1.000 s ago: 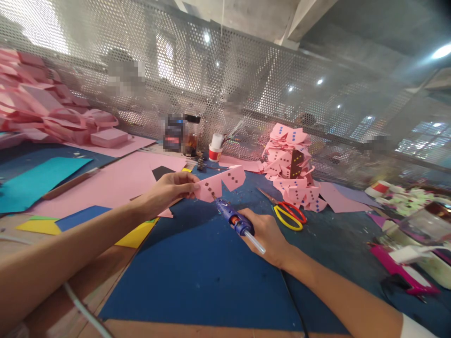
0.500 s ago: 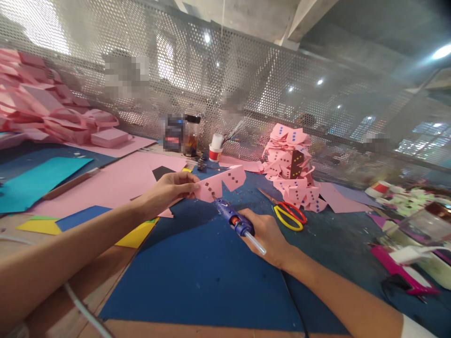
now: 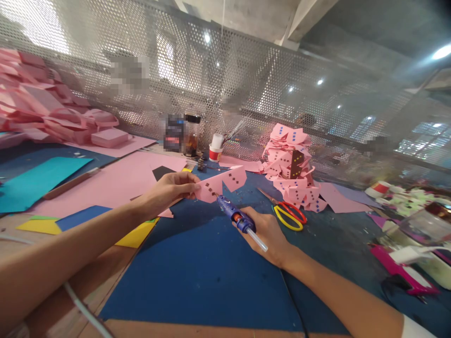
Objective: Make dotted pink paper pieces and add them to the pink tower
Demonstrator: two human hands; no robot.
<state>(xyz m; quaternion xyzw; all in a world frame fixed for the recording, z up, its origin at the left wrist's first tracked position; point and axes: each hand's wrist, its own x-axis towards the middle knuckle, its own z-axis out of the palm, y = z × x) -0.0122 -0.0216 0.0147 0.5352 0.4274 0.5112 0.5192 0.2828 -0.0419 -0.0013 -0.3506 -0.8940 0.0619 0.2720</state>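
My left hand [image 3: 178,185] pinches the left end of a pink paper piece [image 3: 230,180] marked with small dark squares. The piece is held up above a dark blue sheet [image 3: 207,277]. Wrapped round a blue hot glue gun [image 3: 230,210] is my right hand [image 3: 264,232]; a clear glue stick [image 3: 257,239] juts from the gun's rear. The gun's nozzle is at the lower edge of the paper, close to the dark squares; whether it touches I cannot tell. Scissors [image 3: 289,217] with yellow and red handles lie right of my right hand.
A stack of dotted pink paper pieces [image 3: 291,164] stands behind the scissors. At the far left is a big pink paper pile [image 3: 52,103]. A jar [image 3: 192,136] and a paper cup [image 3: 215,152] stand by the perforated metal screen [image 3: 246,89]. The gun's cord [image 3: 292,300] trails towards me.
The glue gun and my right hand have shifted very slightly to the right. My left hand and the pink paper stay nearly still.
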